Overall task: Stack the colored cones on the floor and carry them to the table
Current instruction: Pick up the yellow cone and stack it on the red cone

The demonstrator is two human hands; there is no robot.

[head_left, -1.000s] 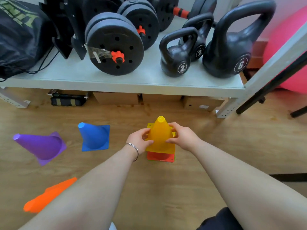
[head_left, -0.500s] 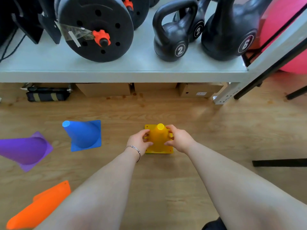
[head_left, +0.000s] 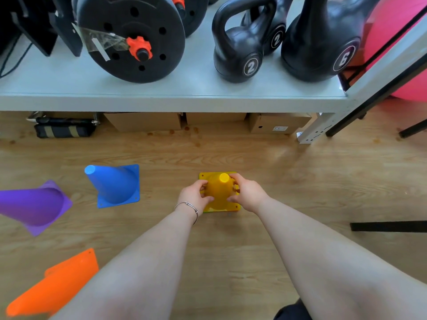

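Note:
A yellow cone stands upright on the wooden floor in the middle, its base flat down over other cones whose edges barely show beneath it. My left hand grips its left side and my right hand grips its right side. A blue cone stands upright to the left. Further left is a purple cone, and an orange cone is at the lower left, cut off by the frame edge.
A low grey table stands just beyond the cones, loaded with a black dumbbell and kettlebells. Cardboard boxes sit under it. A pink ball and black bars are on the right.
The yellow cone went down from above a red cone onto the stack, hiding the red base. My view moved closer and tilted down.

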